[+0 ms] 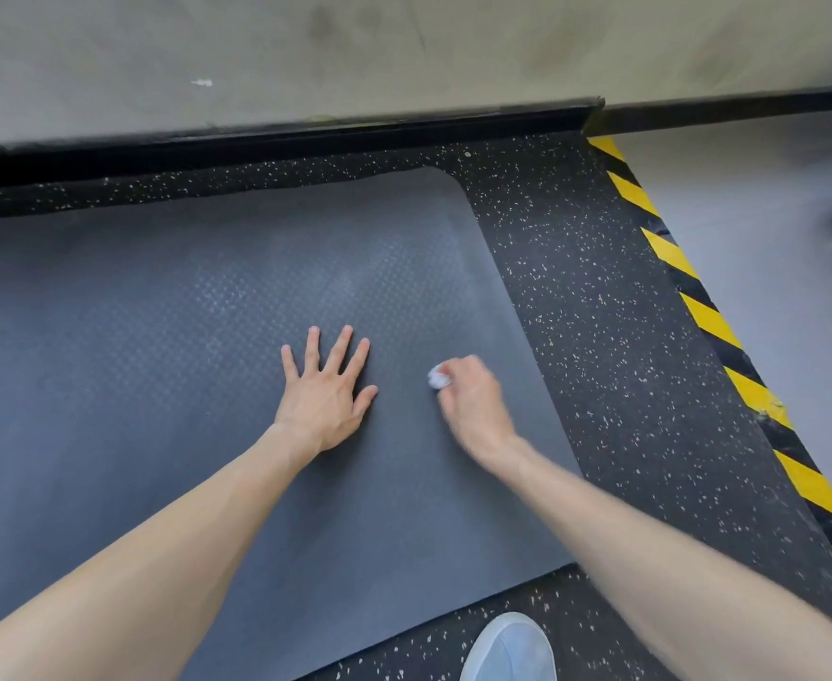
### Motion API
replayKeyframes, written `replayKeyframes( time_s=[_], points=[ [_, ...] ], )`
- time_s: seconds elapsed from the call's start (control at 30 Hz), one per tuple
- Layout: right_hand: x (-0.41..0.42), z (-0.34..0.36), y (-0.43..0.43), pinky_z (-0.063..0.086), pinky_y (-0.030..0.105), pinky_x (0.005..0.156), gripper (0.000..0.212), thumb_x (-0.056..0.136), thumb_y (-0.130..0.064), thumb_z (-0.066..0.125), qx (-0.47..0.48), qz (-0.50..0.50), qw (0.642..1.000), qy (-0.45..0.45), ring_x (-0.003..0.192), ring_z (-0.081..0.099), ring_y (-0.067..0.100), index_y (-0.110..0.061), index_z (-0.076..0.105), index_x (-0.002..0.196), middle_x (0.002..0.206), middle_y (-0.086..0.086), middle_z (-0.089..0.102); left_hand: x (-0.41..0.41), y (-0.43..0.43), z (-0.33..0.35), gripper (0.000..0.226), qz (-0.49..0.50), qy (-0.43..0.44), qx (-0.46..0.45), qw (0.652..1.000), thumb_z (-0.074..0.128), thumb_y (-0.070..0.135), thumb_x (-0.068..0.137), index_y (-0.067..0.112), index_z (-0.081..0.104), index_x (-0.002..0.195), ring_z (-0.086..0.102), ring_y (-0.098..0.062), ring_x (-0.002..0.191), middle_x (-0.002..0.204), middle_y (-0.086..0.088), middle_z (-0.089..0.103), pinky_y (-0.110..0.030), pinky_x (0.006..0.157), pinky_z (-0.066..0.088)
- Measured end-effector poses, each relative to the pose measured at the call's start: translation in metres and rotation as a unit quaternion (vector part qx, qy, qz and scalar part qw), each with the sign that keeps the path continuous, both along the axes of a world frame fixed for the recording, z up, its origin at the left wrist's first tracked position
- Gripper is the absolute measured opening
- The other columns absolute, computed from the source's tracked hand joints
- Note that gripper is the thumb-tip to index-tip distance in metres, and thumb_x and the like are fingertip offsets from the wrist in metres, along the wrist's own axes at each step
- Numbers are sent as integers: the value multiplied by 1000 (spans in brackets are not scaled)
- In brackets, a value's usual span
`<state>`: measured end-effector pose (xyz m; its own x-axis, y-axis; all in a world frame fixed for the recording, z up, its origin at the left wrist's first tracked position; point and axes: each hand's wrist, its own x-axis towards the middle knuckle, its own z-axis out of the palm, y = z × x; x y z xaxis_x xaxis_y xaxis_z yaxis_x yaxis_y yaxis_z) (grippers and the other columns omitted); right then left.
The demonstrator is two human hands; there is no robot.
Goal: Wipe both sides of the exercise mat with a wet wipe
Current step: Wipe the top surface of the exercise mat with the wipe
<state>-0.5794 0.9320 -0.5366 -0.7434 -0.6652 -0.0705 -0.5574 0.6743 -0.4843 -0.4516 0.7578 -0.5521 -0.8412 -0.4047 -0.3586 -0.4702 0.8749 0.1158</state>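
The fingers (458, 370) of the right hand (475, 403) are curled together and clamped on a balled-up white wipe (438, 377), pressing it down onto the mat (158, 336). This hand is slightly blurred. Just to its left, the fingers (338, 346) of the left hand (328, 393) are straight and spread apart. The palm lies flat on the mat and holds nothing; it looks to be pinning the mat in place.

The dark grey mat lies flat on the speckled black floor (600, 312) with one face up; which face, I cannot tell. Its short end, with a rounded far corner, is close to the right of the wipe. Its long axis runs away to the left and out of view. So nearly all of the visible surface lies to the left of the wipe, beyond the braced left hand. Strokes that way will probably have to pass above or below that hand, or wait for it to shift.

Farther out, yellow-and-black tape (708, 326) borders the floor on the right, and a pale shoe (512, 651) stands near the mat's near edge.
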Motion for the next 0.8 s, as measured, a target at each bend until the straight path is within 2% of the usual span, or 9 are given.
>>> replayKeyframes(
  time_s=[0.13, 0.23, 0.3, 0.37, 0.47, 0.53, 0.6, 0.7, 0.8],
  points=[
    [85, 4, -23, 52, 44, 72, 14, 84, -1, 60, -9, 172, 984, -41, 78, 59, 37, -3, 67, 96, 90, 16, 57, 1, -2, 2, 70, -5, -6, -7, 1000, 17, 60, 102, 29, -9, 160, -16, -39, 152, 168, 3, -15, -65, 119, -1],
    [61, 6, -16, 48, 40, 76, 12, 87, -6, 63, -6, 212, 977, -30, 81, 60, 32, -7, 68, 98, 91, 13, 56, 2, -4, 3, 69, -3, -4, 6, 1000, 18, 59, 103, 30, -7, 160, -15, -38, 153, 168, 4, -14, -65, 120, 0],
    [21, 7, -1, 46, 36, 80, 9, 93, -15, 61, 3, 139, 990, -24, 84, 59, 27, -9, 68, 94, 92, 9, 55, 3, -4, 4, 68, -4, -1, 4, 1000, 18, 59, 103, 30, -5, 160, -14, -38, 153, 168, 4, -12, -64, 120, 1],
    [-23, 8, 21, 45, 39, 80, 18, 98, -24, 57, 25, 49, 999, 4, 83, 57, 27, -10, 64, 90, 93, 7, 53, 5, -2, 2, 68, -6, 3, 0, 1000, 16, 59, 103, 29, -4, 160, -13, -38, 153, 168, 3, -12, -64, 121, 1],
    [-57, 7, 46, 41, 36, 76, 21, 101, -23, 53, 44, -41, 998, 21, 81, 55, 30, -11, 57, 84, 91, 7, 51, 11, 3, -2, 66, -7, 17, -9, 1000, 14, 57, 103, 29, -4, 161, -13, -39, 153, 169, 3, -10, -64, 121, 0],
    [-54, 6, 45, 39, 35, 76, 21, 102, -22, 53, 38, -97, 994, 18, 82, 55, 31, -8, 63, 91, 93, 9, 54, 12, 6, -4, 67, -5, 25, -8, 1000, 13, 57, 102, 29, -4, 161, -14, -41, 152, 169, 2, -9, -65, 120, 0],
    [-33, 6, 37, 36, 32, 72, 16, 100, -17, 53, 13, -111, 994, 6, 83, 55, 30, -7, 64, 94, 94, 8, 55, 10, 10, -4, 69, 1, 20, -7, 1000, 12, 60, 101, 29, -5, 160, -15, -43, 151, 169, 0, -11, -67, 119, -2],
    [27, 5, 25, 45, 32, 75, 13, 95, -11, 54, -9, -5, 999, -50, 82, 57, 24, -13, 65, 102, 98, 4, 55, 6, 15, -5, 75, 9, 7, -9, 1000, 11, 66, 99, 26, -9, 160, -19, -46, 149, 168, -2, -16, -69, 116, -5],
    [80, 5, 17, 47, 33, 72, 14, 89, -8, 60, -6, 106, 993, -60, 76, 58, 26, -9, 67, 102, 92, 8, 56, 6, 17, -5, 77, 12, 8, -1, 1000, 9, 66, 98, 24, -10, 160, -21, -47, 148, 167, -4, -18, -70, 117, -4]
  ],
)
